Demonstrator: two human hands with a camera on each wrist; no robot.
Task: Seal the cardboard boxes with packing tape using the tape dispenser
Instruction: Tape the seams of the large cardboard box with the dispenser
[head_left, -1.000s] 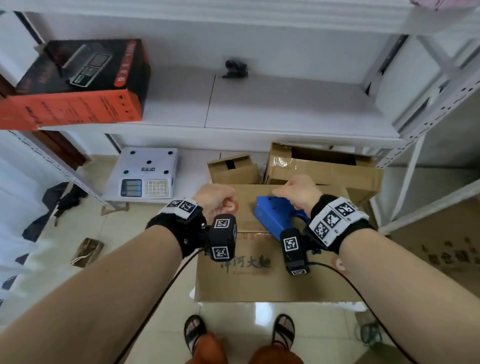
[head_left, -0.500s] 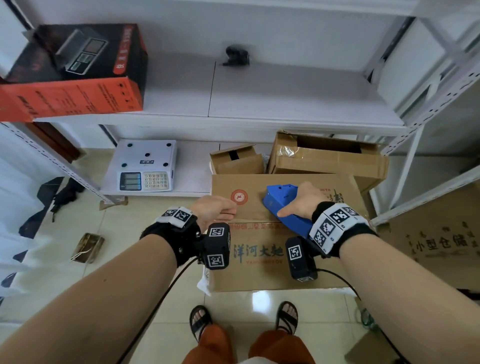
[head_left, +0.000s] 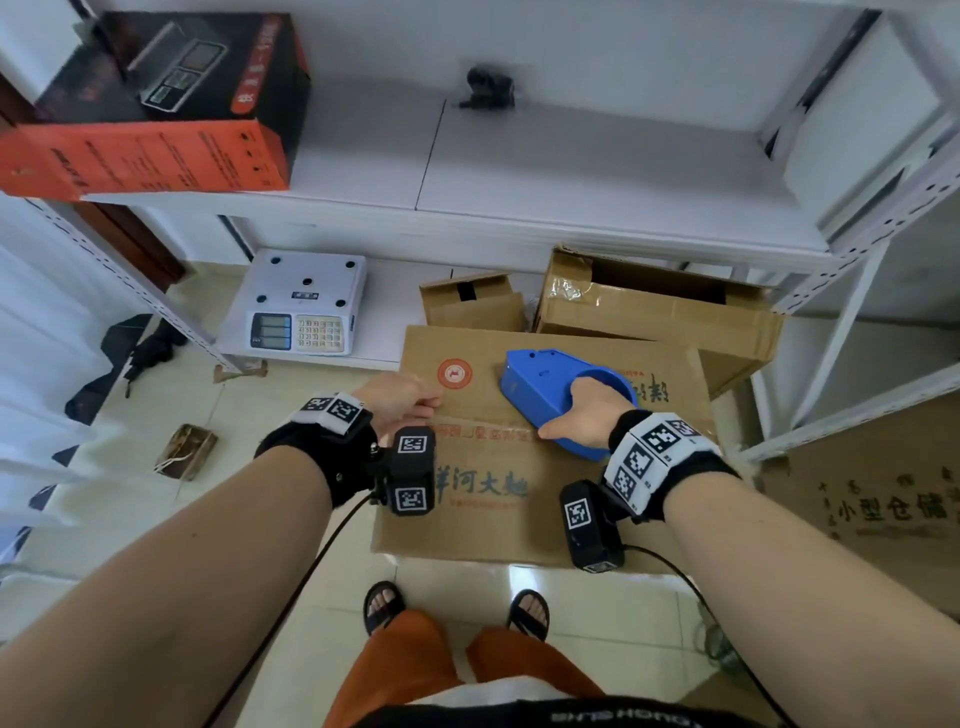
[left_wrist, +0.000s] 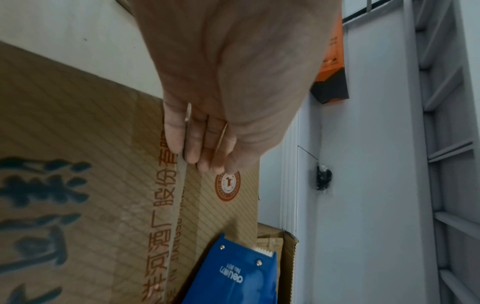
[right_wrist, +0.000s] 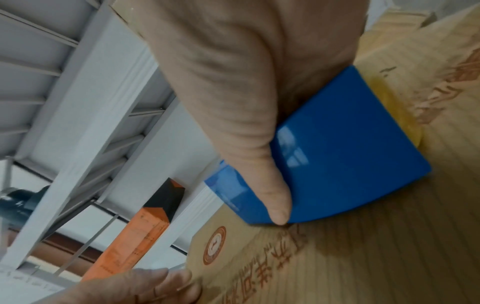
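A large printed cardboard box stands on the floor with its top flaps closed. My left hand is at the left end of the centre seam. In the left wrist view its fingers pinch the end of a clear tape strip. The strip runs along the seam toward the blue tape dispenser. My right hand grips the blue tape dispenser from above, and it rests on the box top right of the red round logo. The right wrist view shows my thumb along the dispenser casing.
Two smaller cardboard boxes and a white scale sit on the low shelf behind. An orange-and-black carton lies on the white shelf above. Another printed carton stands at right. Sandalled feet are just before the box.
My right hand has turned the dispenser and drawn it rightward, away from my left hand. My left hand stays at the box's left edge. The view has tilted down slightly.
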